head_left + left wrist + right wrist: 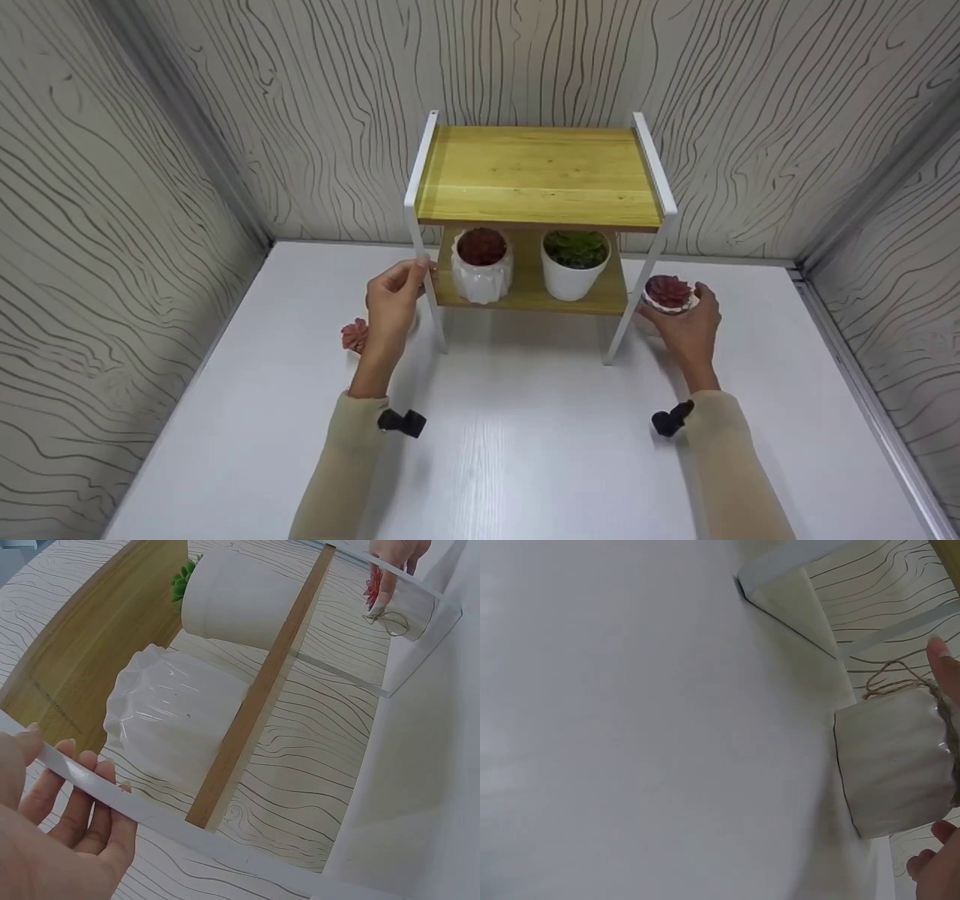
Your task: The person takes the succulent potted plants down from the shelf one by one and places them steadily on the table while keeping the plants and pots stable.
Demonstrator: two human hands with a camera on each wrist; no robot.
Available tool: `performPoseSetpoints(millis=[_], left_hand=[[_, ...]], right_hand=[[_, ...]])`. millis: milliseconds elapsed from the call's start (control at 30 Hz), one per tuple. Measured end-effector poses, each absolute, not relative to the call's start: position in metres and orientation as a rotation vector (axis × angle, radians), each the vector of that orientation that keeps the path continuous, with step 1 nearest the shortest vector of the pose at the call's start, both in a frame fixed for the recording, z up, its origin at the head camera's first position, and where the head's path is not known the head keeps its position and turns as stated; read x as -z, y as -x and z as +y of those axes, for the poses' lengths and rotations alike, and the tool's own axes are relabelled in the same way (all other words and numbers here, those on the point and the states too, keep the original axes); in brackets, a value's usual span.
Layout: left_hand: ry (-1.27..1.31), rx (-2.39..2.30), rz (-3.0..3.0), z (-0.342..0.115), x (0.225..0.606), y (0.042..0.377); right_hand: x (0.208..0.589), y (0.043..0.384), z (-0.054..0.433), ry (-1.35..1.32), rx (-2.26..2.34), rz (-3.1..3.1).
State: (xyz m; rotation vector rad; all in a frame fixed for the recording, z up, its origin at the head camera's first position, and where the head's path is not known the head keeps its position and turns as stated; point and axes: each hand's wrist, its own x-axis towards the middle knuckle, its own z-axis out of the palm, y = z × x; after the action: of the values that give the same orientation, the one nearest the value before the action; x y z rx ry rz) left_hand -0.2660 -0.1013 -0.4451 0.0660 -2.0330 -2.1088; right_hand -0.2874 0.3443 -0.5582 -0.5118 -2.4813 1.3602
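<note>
My left hand (391, 304) grips the white left leg of a small two-tier shelf (536, 176), thumb on one side and fingers on the other. Beyond the shelf's right side, my right hand (691, 330) holds a small white pot with a red succulent (667, 292), its thumb and fingers around the sides. In the right wrist view the pot (892, 761), tied with twine, appears to stand on the white tabletop. On the lower tier are a ruffled white pot (482, 279) with a dark red plant and a smooth white pot (574, 276) with a green one.
Another pinkish-red succulent (355, 335) is partly hidden behind my left wrist. The white table (510, 450) extends in front of the shelf. Wood-grain patterned panels (322, 112) enclose the back and both sides.
</note>
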Motion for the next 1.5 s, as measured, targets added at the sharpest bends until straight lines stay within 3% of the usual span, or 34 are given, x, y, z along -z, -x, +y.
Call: performPoseSetpoints(millis=[1067, 1500], left_hand=[[-0.089, 2.092, -2.064, -0.102, 0.446, 0.266], [-0.051, 2.107, -2.031, -0.102, 0.446, 0.266]], right_hand=[[0.480, 0.245, 0.308, 0.443, -1.476, -2.184], [0.445, 0.211, 0.277, 0.185, -1.611, -1.862]])
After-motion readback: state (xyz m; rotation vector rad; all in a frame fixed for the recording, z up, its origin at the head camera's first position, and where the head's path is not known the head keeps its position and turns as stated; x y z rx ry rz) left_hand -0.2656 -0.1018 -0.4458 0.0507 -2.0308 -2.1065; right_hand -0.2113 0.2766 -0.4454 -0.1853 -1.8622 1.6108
